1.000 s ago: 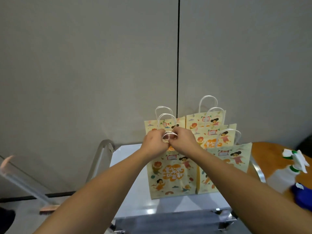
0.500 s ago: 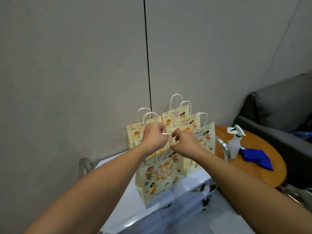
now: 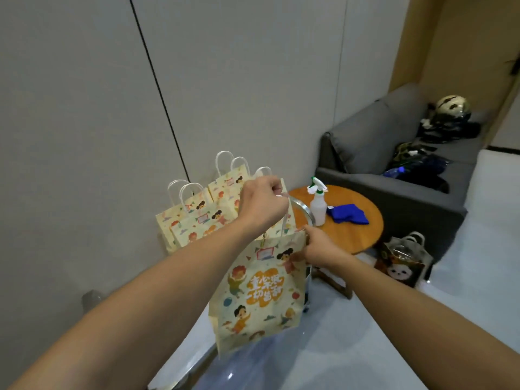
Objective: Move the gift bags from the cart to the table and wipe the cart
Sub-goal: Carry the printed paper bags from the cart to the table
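A pale yellow gift bag with cartoon children hangs in the air above the cart's front edge. My left hand is closed on its white handles from above. My right hand holds the bag's upper right edge. Several more gift bags of the same print stand on the white cart against the wall, behind the lifted one. The round wooden table stands to the right of the cart.
On the round table are a white spray bottle and a blue cloth. A dark panda-print bag sits on the floor by the table. A grey sofa with dark items and a helmet lies behind.
The front gift bag has been lifted off the cart and swung toward the right. My right hand slid from the handles to the bag's edge. The view turned right.
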The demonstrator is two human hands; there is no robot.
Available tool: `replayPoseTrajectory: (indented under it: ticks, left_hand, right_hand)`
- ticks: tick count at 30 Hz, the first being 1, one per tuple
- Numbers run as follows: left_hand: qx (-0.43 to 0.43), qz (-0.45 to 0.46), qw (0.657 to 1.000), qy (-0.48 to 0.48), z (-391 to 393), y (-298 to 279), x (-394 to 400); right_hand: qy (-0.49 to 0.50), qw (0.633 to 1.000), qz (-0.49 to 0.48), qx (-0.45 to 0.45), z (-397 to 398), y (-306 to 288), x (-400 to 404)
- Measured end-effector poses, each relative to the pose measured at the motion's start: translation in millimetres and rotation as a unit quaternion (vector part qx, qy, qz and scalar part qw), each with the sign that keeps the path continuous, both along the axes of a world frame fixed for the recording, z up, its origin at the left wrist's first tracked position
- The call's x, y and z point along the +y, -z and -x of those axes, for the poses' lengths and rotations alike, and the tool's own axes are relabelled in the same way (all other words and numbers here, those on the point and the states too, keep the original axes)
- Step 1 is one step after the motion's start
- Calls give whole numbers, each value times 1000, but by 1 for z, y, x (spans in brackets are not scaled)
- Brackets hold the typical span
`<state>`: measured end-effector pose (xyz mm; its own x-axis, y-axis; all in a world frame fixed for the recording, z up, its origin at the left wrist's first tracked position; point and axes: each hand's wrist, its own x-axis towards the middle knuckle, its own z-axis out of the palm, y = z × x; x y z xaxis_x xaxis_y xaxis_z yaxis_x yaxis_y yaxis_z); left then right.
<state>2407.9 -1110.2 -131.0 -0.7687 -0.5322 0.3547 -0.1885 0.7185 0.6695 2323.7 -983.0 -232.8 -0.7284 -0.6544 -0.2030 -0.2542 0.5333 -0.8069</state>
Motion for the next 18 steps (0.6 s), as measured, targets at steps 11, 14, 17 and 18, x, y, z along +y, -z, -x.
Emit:
replayPoseTrajectory:
  ticks: [11, 14, 17, 18]
  left_hand:
    - [-64, 30, 985, 160, 96, 26, 243]
    - [-87, 35, 969, 228, 122, 38, 329]
    - [-104, 41, 952, 284, 147, 49, 409]
    - [-106, 40, 946, 305, 154, 54, 436]
  right_hand:
    - [211, 974, 31, -72, 53, 32, 266]
    - [305, 948, 54, -77, 56, 45, 359]
    - [386, 916, 70, -83, 54, 55, 445]
    - [409, 906, 72, -85, 53, 58, 473]
